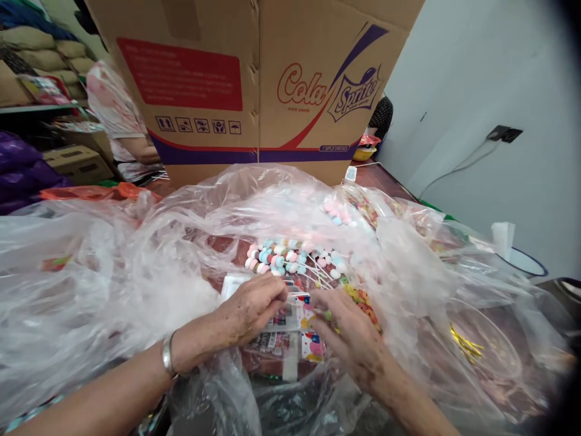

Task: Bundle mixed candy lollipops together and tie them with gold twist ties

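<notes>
My left hand (pixel 254 307), with a bracelet at the wrist, is closed with its fingers curled inward at the left side of a clear printed packet (pixel 305 312). What lies in its fingertips is hidden. Across from it, my right hand (pixel 347 324) has its thumb and fingers apart at the packet's right side. A second clear packet (pixel 313 346) with a colourful label lies nearer to me. Just beyond my hands are pastel candy sticks (pixel 276 259) of pink, white and blue beads, their white sticks (pixel 320 272) pointing toward me. Yellow and orange candies (pixel 361 300) lie beside my right hand.
Crumpled clear plastic sheeting (pixel 181 260) covers both sides of the table. A large cardboard box (pixel 258 91) stands behind it. Gold twist ties (pixel 466 344) lie at right, near a white-rimmed bowl (pixel 526 260). Another person's arm (pixel 138 148) shows at the back left.
</notes>
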{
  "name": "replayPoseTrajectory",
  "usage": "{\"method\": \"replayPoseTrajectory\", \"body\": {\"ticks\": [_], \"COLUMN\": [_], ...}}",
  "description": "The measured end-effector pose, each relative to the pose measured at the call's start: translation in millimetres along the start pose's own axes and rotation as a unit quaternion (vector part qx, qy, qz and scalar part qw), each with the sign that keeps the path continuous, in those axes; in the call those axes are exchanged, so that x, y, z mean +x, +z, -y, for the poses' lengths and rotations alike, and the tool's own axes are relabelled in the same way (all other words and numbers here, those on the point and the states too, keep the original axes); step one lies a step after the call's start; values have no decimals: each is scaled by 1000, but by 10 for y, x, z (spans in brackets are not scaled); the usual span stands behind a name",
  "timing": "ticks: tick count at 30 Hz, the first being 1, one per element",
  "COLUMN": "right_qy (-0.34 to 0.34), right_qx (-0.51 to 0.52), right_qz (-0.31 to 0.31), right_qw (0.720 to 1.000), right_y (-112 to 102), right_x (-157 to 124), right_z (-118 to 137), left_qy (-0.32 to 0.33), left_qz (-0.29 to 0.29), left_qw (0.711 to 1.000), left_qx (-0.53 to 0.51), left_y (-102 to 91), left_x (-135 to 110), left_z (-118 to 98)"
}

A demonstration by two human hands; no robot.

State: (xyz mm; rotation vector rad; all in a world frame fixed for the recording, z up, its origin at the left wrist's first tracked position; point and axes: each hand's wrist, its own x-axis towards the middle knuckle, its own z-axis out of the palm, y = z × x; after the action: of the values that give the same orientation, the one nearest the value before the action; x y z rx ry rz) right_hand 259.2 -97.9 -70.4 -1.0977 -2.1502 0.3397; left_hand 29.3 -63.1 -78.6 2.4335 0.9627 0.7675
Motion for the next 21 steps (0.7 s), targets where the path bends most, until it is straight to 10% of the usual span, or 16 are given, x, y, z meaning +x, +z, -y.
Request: {"method": "replayPoseTrajectory", "body": {"ticks": [21], "right_qy": [-110], "right_qx": [3], "right_qz": [-47], "right_qw": [993], "right_y": [4], "right_x": [152], "right_z": [189], "left_qy": [-47], "left_qz": [39], "left_qw": [986], "left_qx": [-158], "left_y": [-72], "left_x": [-193], "left_z": [-178]}}
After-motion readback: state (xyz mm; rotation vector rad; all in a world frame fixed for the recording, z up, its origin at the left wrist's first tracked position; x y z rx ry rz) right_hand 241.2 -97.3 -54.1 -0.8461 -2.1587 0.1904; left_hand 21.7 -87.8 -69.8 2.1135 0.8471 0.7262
